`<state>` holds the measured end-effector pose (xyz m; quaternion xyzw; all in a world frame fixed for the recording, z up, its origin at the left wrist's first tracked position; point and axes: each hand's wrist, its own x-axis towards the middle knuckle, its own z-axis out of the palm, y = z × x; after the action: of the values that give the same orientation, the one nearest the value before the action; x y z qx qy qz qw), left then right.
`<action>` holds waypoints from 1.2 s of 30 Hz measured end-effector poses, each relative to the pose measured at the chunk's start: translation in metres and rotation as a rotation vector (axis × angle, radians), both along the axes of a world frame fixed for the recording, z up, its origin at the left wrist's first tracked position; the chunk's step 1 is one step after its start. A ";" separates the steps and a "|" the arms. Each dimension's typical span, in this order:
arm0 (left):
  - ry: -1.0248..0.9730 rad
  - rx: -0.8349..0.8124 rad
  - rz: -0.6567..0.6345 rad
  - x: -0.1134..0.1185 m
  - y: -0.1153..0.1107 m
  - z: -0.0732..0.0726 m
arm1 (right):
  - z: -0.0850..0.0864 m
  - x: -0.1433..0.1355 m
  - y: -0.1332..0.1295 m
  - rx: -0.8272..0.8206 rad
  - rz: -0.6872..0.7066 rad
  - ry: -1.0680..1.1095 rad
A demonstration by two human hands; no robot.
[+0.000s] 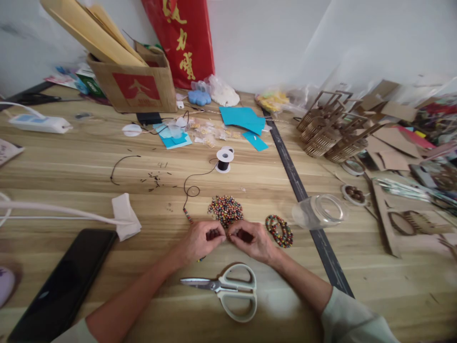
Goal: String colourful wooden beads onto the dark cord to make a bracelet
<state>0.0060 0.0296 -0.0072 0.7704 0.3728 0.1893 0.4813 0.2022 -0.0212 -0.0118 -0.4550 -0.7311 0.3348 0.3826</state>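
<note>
My left hand (205, 240) is closed in a pinch on a thin black cord (195, 175). Small coloured beads (188, 216) are threaded on that cord just behind the hand, and a few more show below it. Fingertip to fingertip with it, my right hand (253, 240) pinches what looks like a tiny bead (229, 234). A pile of loose multicoloured beads (225, 209) lies just beyond both hands. The cord leads back to a white spool (223, 160) wound with black. To the right rests a coiled bead string (279, 231). Scissors (228, 287) with pale handles lie below the hands.
A clear plastic jar (319, 212) lies beside a black strip (293, 174) on the table. A black phone (64, 286) is at lower left, near a white cable (71, 209). Small baskets (332, 128), blue paper (246, 119) and a cardboard box (134, 90) stand or lie farther back.
</note>
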 end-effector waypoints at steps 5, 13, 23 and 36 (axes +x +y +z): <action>-0.014 -0.004 0.003 0.001 0.000 -0.001 | 0.000 0.002 0.001 -0.042 0.010 0.011; -0.008 -0.040 0.008 0.002 0.000 0.001 | 0.000 0.003 0.002 -0.115 0.020 0.036; -0.004 -0.030 0.011 0.002 0.000 -0.002 | 0.000 0.004 0.002 -0.139 0.050 0.054; 0.027 -0.005 -0.006 0.001 0.000 -0.003 | -0.002 0.004 0.002 -0.148 0.063 0.061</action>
<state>0.0068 0.0294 -0.0101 0.7729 0.3774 0.1765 0.4786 0.2060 -0.0192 -0.0134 -0.4485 -0.7064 0.4132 0.3592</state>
